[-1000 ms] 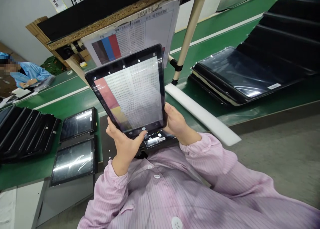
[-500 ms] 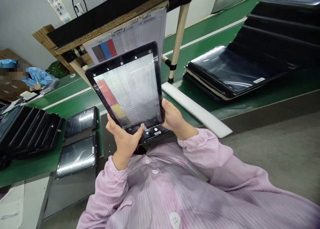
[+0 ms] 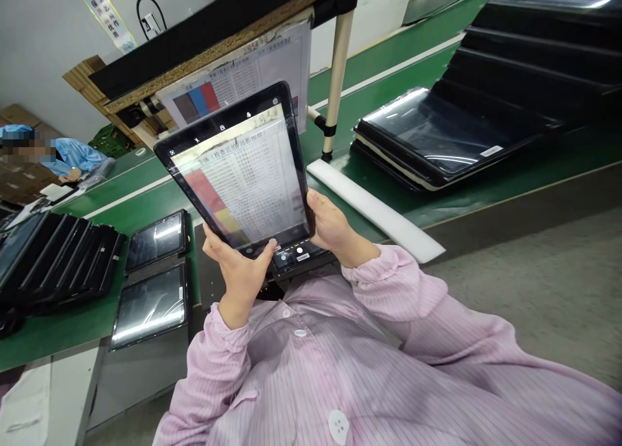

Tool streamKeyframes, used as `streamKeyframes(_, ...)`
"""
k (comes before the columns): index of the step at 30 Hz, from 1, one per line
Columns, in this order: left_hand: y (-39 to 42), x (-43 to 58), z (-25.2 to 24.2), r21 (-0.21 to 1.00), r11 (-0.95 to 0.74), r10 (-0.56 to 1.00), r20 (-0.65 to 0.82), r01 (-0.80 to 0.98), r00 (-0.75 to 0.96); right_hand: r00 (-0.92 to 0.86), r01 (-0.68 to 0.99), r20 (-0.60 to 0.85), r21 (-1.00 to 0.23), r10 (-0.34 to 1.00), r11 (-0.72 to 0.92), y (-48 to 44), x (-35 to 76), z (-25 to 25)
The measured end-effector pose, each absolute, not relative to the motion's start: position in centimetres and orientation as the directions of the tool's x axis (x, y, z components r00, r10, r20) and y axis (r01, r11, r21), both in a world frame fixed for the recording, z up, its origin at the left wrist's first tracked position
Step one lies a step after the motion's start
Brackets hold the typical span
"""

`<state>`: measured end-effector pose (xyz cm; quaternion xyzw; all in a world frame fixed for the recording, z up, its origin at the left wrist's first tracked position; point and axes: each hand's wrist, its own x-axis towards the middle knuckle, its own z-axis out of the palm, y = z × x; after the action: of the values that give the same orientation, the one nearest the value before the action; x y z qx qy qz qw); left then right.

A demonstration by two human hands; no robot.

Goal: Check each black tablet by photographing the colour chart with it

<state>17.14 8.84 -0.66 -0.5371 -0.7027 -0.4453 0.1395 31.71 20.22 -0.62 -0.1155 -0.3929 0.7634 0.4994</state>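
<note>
Both my hands hold up a black tablet, tilted, with its camera view on the screen. My left hand grips its lower left corner, the thumb lying on the screen's bottom edge near the shutter button. Around the lower right edge my right hand is closed, thumb at the front. Behind the tablet hangs a printed test chart with colour blocks and rows of text; the screen displays part of it. Below, another tablet lies partly hidden, its screen lit.
A stack of tablets leans on the green bench at right, beside a white foam strip. Two tablets lie at left, near a row of black tablets. A shelf post stands ahead. A co-worker sits far left.
The tablet has shifted slightly left with both hands. Its on-screen chart has become sharper and now includes the heading and the paper's top edge.
</note>
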Motion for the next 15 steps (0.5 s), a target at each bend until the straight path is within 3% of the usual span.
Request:
streamKeyframes(7,8.8,17.0,-0.8,0.457,0.023,0.620,0.691,0.889,-0.372,-0.475,-0.694,0.245,-0.695,0.845,-0.188,20.3,31.7,-0.6)
streamKeyframes(11,8.8,16.4,-1.1,0.563,-0.071,0.622,0.671,0.824,-0.405,-0.474,-0.695,0.251,-0.695,0.844,-0.183,20.2,31.7,-0.8)
streamKeyframes(13,8.8,15.8,-1.0,0.704,-0.255,0.628,0.642,0.663,-0.440,-0.483,-0.674,0.242,-0.717,0.841,-0.181,20.0,31.8,-1.0)
streamKeyframes(15,8.7,15.1,-0.7,0.825,-0.425,0.656,0.564,0.372,-0.501,-0.485,-0.627,0.232,-0.764,0.843,-0.150,19.6,32.1,-0.9)
